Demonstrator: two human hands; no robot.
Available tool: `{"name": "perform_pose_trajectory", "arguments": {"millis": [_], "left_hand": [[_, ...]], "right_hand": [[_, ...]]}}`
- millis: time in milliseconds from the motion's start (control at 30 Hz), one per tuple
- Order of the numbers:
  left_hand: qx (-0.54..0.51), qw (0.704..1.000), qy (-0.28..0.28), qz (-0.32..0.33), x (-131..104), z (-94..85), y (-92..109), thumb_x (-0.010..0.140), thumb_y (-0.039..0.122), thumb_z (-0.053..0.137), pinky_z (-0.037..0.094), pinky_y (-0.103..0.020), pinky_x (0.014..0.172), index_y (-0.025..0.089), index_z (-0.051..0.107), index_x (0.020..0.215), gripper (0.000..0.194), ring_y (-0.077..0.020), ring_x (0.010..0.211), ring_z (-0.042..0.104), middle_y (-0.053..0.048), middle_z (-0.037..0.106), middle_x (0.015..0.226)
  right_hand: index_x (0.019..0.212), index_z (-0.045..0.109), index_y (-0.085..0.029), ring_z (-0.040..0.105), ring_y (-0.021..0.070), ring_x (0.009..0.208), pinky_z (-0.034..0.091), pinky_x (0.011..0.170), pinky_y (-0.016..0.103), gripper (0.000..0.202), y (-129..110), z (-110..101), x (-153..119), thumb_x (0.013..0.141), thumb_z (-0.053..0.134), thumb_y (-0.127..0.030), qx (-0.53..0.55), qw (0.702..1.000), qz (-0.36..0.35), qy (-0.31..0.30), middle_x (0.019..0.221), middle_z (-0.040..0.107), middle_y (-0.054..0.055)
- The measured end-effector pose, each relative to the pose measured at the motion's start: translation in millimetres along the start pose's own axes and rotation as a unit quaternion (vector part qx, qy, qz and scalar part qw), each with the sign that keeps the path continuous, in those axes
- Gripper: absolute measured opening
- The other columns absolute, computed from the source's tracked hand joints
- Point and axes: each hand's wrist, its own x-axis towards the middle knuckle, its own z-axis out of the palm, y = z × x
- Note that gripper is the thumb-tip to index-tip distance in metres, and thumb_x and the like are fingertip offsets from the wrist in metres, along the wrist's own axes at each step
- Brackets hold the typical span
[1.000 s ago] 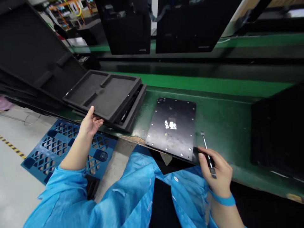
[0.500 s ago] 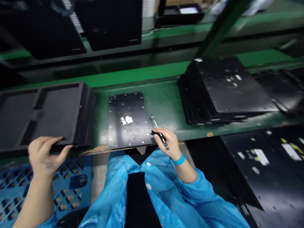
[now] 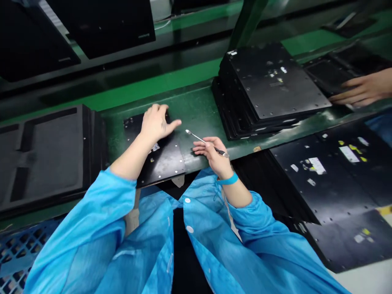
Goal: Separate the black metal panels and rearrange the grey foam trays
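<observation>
A flat black panel with small bright fasteners or holes along its edges lies on the green bench. Over its upper part is my left hand, thumb and fingers spread, nothing held; whether it touches the panel I cannot tell. My right hand is just right of the panel. It holds a thin metal tool with a dark handle and a small rounded tip, which points up and left. The exact kind of tool is unclear.
Stacked black trays stand at left. A stack of black panels sits right on the bench, with another person's hand beyond it. More dark panels lie lower right; a blue plastic crate is lower left.
My left hand has moved from the left trays over to the panel. My right hand has loosened its fingers around the tool. Another person's hand has come in at right.
</observation>
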Motion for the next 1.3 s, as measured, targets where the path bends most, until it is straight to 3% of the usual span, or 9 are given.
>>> {"name": "perform_pose_trajectory", "arguments": {"millis": [100, 200, 333, 500, 833, 1067, 1300], "left_hand": [[0.036, 0.993, 0.047, -0.101, 47.2, 38.4, -4.3, 0.079, 0.046, 0.079, 0.045, -0.046, 0.101, 0.007, 0.065, 0.119, 0.057, -0.0398, 0.114, 0.052, -0.021, 0.051, 0.122], [0.009, 0.992, 0.064, -0.11, 59.1, 52.7, -15.0, 0.076, 0.029, 0.074, 0.047, -0.043, 0.1, 0.012, 0.068, 0.112, 0.041, -0.0361, 0.11, 0.056, -0.018, 0.054, 0.117], [-0.072, 0.994, 0.063, -0.059, 60.2, 47.4, -27.9, 0.066, 0.026, 0.071, 0.049, -0.04, 0.095, 0.012, 0.069, 0.099, 0.036, -0.0312, 0.099, 0.06, -0.012, 0.062, 0.101], [-0.146, 0.982, 0.113, -0.03, 63.4, 42.1, -33.1, 0.063, 0.03, 0.068, 0.05, -0.042, 0.094, 0.013, 0.067, 0.094, 0.035, -0.0291, 0.097, 0.06, -0.011, 0.063, 0.098], [-0.134, 0.986, 0.099, -0.027, 60.3, 35.5, -27.1, 0.065, 0.029, 0.071, 0.052, -0.04, 0.091, 0.014, 0.066, 0.093, 0.032, -0.0268, 0.093, 0.059, -0.009, 0.061, 0.096], [-0.133, 0.987, 0.091, -0.015, 62.7, 46.3, -30.0, 0.064, 0.024, 0.073, 0.05, -0.045, 0.097, 0.012, 0.065, 0.092, 0.031, -0.0304, 0.097, 0.059, -0.01, 0.059, 0.095], [-0.133, 0.986, 0.102, -0.013, 63.2, 42.1, -32.4, 0.064, 0.023, 0.071, 0.051, -0.041, 0.091, 0.014, 0.066, 0.092, 0.03, -0.0269, 0.092, 0.059, -0.01, 0.06, 0.095]], "right_hand": [[0.104, 0.056, -0.018, 0.071, 0.0189, 0.088, 0.06, 0.08, 0.031, 0.049, -8.2, -7.8, -1.4, 0.085, 0.078, -0.057, 0.046, 0.999, 0.005, -0.002, 0.101, 0.072, 0.01], [0.1, 0.057, -0.017, 0.071, 0.0183, 0.081, 0.06, 0.075, 0.029, 0.05, -9.8, -8.0, 0.2, 0.086, 0.074, -0.062, 0.053, 0.999, 0.008, 0.002, 0.092, 0.072, 0.009], [0.107, 0.054, -0.018, 0.072, 0.0191, 0.082, 0.062, 0.076, 0.032, 0.056, -8.5, -0.9, 11.5, 0.084, 0.076, -0.064, 0.036, 0.998, 0.042, -0.034, 0.091, 0.072, 0.007], [0.106, 0.057, -0.016, 0.072, 0.0192, 0.088, 0.062, 0.084, 0.034, 0.053, -12.1, 3.1, 18.1, 0.088, 0.071, -0.063, 0.004, 0.995, 0.032, -0.095, 0.1, 0.072, 0.01], [0.109, 0.057, -0.015, 0.072, 0.0183, 0.092, 0.062, 0.083, 0.03, 0.052, -7.7, 2.3, 22.4, 0.09, 0.069, -0.062, 0.029, 0.991, 0.053, -0.116, 0.105, 0.072, 0.011], [0.104, 0.061, -0.014, 0.072, 0.0186, 0.088, 0.062, 0.083, 0.032, 0.057, 0.3, 13.0, 23.7, 0.089, 0.066, -0.068, -0.06, 0.994, 0.047, -0.084, 0.098, 0.072, 0.011], [0.103, 0.059, -0.014, 0.073, 0.0195, 0.085, 0.063, 0.078, 0.031, 0.055, -3.5, 6.7, 25.7, 0.086, 0.073, -0.065, 0.033, 0.994, 0.064, -0.087, 0.097, 0.072, 0.01]]}}
